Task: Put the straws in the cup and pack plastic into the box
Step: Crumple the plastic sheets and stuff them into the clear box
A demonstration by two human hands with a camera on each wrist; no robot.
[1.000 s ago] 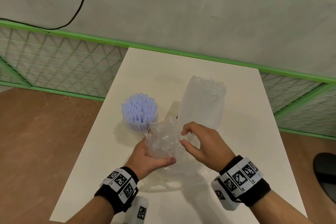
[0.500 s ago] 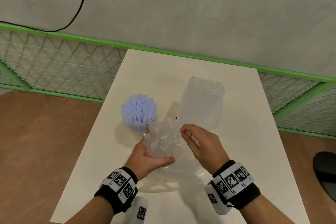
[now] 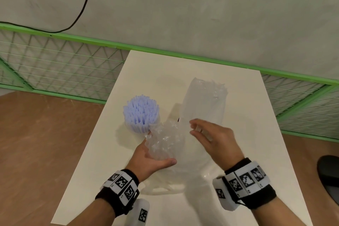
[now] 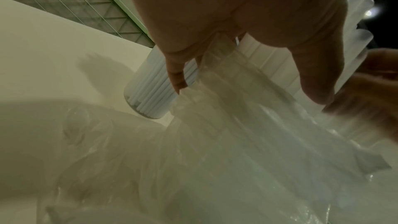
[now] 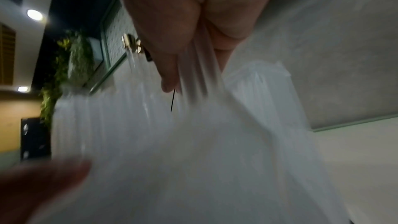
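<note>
My left hand point(image 3: 150, 159) cups the crumpled plastic point(image 3: 165, 139) over the white table point(image 3: 157, 73), thumb curled beneath it. My right hand point(image 3: 214, 139) hovers beside it, fingers loose, gripping nothing I can see. The cup point(image 3: 141, 115) of straws point(image 3: 140, 107) stands just beyond the plastic.

Head view high above the table point(image 3: 238, 108); both wrist views close, sharing crumpled plastic point(image 3: 165, 141).
</note>
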